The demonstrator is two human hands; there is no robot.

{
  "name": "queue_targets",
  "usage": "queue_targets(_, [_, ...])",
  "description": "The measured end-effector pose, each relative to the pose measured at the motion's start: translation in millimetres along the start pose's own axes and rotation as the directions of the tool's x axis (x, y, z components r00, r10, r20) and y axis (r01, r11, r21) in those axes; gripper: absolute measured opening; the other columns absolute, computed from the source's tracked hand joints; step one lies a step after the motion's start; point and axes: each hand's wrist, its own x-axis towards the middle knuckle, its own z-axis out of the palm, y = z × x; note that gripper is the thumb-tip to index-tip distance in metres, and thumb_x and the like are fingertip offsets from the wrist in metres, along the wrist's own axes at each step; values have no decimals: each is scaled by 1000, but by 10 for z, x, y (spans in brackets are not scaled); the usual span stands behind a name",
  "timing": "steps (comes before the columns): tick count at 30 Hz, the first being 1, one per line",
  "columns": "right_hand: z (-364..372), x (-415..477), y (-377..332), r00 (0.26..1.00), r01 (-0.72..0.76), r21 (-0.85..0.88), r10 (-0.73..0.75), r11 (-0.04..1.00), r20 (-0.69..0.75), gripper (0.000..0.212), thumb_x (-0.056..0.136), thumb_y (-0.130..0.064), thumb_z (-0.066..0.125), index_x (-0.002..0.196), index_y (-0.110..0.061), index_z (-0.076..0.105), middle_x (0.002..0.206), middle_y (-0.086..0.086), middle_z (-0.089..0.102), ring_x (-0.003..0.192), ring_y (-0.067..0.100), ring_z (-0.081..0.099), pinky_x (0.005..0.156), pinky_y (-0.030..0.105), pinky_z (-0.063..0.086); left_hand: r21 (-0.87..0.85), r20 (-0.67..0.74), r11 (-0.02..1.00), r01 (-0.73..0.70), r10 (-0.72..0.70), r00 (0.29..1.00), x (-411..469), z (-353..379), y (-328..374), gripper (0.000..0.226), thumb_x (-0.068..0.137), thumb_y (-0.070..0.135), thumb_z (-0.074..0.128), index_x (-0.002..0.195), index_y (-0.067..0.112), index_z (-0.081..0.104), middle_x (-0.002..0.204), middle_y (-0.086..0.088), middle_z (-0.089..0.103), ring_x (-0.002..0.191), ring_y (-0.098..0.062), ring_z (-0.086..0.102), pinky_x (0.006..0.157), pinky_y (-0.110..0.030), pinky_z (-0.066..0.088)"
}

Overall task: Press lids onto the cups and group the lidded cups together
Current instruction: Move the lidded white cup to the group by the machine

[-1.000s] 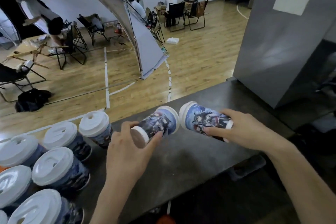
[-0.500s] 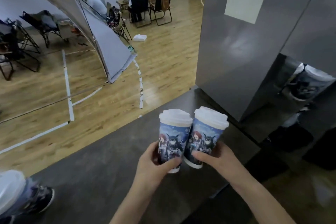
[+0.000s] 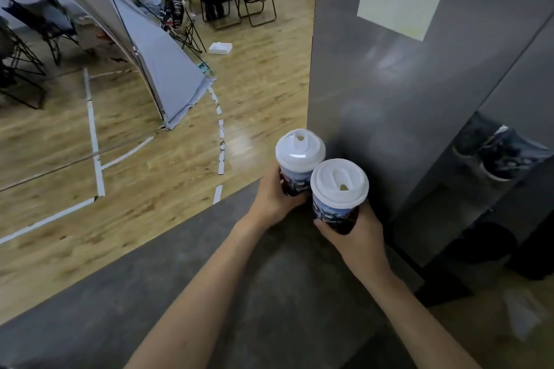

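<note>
A lidded cup (image 3: 295, 181) is gripped around its lower body by the left hand (image 3: 274, 199). A second lidded cup (image 3: 334, 213) is gripped likewise by the right hand (image 3: 356, 234). Both are held upright and close together at the dark table's (image 3: 209, 293) far end, just beside a grey metal cabinet (image 3: 374, 84).

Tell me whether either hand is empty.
No, the left hand grips the far cup and the right hand grips the near cup.
</note>
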Motion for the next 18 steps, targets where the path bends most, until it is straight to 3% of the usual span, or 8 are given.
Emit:
queue_targets(3, [25,-45,6,999,24,0,-24,1000,-26,70,70,-23,92,130,-12,58,126,-5,64,121,2,57,102,8,42,-20,29,999,-43,44,999,77,42,-54,73,75,21,93,136,24,53,132,11,67,123,-5,63,103,-35,54])
queue_targets(9, [16,-107,56,999,18,-15,-18,1000,-29,72,69,-25,92,130,-10,57,124,-2,64,121,5,58,101,8,39,18,60,999,-32,30,998,65,40,-69,82,76,28,93,145,20,47,140,9,63,128,-4,59,108,-40,51])
queue_targets(14, [3,-153,61,1000,-25,-30,25,999,7,83,69,-31,91,138,-10,51,133,-2,60,126,9,55,104,15,41,45,91,999,28,-32,995,-21,15,-119,93,72,21,95,147,19,40,145,7,58,133,-6,55,112,-37,48])
queue_targets(18, [-74,-351,28,995,-104,38,105,994,-2,86,69,-21,92,141,-13,45,133,-3,53,122,5,53,103,11,41,85,38,992,91,-94,995,-313,-92,-114,92,78,14,89,152,20,35,150,4,49,136,-3,44,112,-20,35])
